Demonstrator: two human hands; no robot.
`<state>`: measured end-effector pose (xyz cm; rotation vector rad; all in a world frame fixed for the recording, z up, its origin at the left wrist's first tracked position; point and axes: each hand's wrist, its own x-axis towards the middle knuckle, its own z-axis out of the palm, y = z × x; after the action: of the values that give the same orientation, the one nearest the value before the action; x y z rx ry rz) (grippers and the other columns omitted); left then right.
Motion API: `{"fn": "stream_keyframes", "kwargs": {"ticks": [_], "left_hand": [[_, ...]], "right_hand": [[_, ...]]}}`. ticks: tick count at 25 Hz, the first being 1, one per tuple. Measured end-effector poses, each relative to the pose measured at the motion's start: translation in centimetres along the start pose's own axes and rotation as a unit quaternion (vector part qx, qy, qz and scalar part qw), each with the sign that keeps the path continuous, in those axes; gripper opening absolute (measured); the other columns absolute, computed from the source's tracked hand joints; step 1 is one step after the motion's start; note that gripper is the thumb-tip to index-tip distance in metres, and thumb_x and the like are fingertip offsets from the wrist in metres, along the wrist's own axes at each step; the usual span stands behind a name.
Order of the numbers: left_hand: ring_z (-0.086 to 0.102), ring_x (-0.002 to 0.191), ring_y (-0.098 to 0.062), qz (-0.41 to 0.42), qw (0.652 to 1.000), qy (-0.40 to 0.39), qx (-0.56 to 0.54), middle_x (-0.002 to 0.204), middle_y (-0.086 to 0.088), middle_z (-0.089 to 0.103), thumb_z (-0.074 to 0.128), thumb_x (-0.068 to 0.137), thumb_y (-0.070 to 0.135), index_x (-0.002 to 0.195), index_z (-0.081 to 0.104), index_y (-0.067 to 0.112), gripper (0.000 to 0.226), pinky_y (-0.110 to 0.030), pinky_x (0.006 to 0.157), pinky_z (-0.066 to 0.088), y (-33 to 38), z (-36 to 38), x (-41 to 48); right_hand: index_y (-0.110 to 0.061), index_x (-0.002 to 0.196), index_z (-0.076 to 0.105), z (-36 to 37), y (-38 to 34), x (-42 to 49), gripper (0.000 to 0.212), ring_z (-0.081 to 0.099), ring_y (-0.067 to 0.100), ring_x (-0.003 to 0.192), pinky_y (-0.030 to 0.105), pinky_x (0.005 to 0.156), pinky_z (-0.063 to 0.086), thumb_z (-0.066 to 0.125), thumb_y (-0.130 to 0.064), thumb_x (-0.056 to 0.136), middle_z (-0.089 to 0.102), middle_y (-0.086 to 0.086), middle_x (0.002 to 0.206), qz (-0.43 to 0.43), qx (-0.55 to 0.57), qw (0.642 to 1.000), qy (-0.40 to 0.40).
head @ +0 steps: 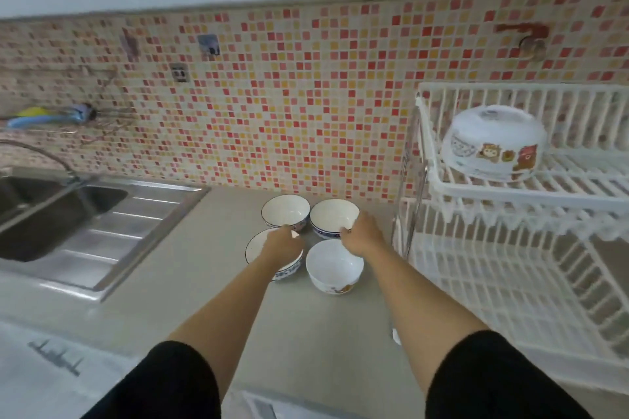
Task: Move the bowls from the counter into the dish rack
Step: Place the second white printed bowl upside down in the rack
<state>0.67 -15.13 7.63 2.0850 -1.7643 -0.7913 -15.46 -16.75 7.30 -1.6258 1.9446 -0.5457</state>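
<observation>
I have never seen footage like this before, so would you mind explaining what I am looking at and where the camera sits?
There is no machine here: the one picture comes from a wide-angle camera worn on a person's head, looking down at their own bare arms. On the grey counter stand four bowls in a cluster. The left hand is over the near-left bowl, fingers at the rim of the far-left bowl. The right hand touches the far-right bowl; the plain white bowl sits nearest. Neither hand has lifted anything. At right is a white dish rack with one bowl upside down on its upper shelf. A sink lies at left.
</observation>
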Motion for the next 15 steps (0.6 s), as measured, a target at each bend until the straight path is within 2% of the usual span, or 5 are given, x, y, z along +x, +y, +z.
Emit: {"fn": "stream_keyframes", "kwargs": {"ticks": [3, 7, 11, 13, 15], "left_hand": [[0.053, 0.106, -0.034, -0.008, 0.999, -0.041, -0.014, 0.127, -0.019, 0.056, 0.038, 0.094, 0.030, 0.124, 0.049, -0.002, 0.045, -0.032, 0.088, 0.042, -2.9, 5.0, 1.5], [0.048, 0.128, -0.034, 0.023, 0.996, -0.078, -0.046, 0.136, -0.018, 0.051, 0.043, 0.093, 0.019, 0.137, 0.040, 0.002, 0.047, -0.033, 0.101, 0.037, -5.7, 10.3, 2.3], [0.045, 0.130, -0.032, 0.029, 0.991, -0.075, -0.108, 0.142, -0.017, 0.046, 0.046, 0.093, 0.013, 0.144, 0.030, 0.005, 0.054, -0.032, 0.104, 0.035, -6.2, 12.4, 2.9], [0.044, 0.131, -0.031, 0.030, 0.986, -0.068, -0.151, 0.143, -0.014, 0.046, 0.047, 0.092, 0.012, 0.144, 0.030, 0.005, 0.055, -0.029, 0.103, 0.035, -6.2, 12.5, 2.9], [0.046, 0.129, -0.033, 0.019, 0.981, -0.045, -0.189, 0.141, -0.015, 0.047, 0.048, 0.093, 0.013, 0.142, 0.032, 0.003, 0.053, -0.029, 0.100, 0.036, -6.2, 12.6, 3.0]], "right_hand": [[-0.004, 0.143, 0.029, 4.0, 4.2, 1.2, 0.062, 0.044, 0.035, 0.129, 0.038, 0.103, 0.039, 0.052, -0.033, 0.092, 0.037, 0.018, 0.145, 0.079, 0.009, 0.997, 0.003], [-0.003, 0.141, 0.025, 9.2, 7.6, 1.5, 0.071, 0.046, 0.035, 0.127, 0.039, 0.100, 0.040, 0.053, -0.043, 0.089, 0.044, 0.018, 0.138, 0.135, -0.009, 0.991, 0.024], [-0.024, 0.140, 0.025, 14.8, 12.2, 4.8, 0.082, 0.055, 0.033, 0.118, 0.045, 0.099, 0.047, 0.051, -0.050, 0.067, 0.052, 0.008, 0.136, 0.164, 0.080, 0.983, 0.001], [-0.029, 0.136, 0.030, 15.4, 12.7, 4.3, 0.080, 0.058, 0.029, 0.112, 0.045, 0.092, 0.052, 0.051, -0.041, 0.060, 0.056, 0.003, 0.129, 0.151, 0.139, 0.979, 0.000], [-0.025, 0.136, 0.036, 14.1, 11.5, 1.6, 0.075, 0.057, 0.028, 0.110, 0.046, 0.081, 0.058, 0.057, -0.019, 0.064, 0.056, 0.002, 0.123, 0.134, 0.214, 0.967, 0.018]]}}
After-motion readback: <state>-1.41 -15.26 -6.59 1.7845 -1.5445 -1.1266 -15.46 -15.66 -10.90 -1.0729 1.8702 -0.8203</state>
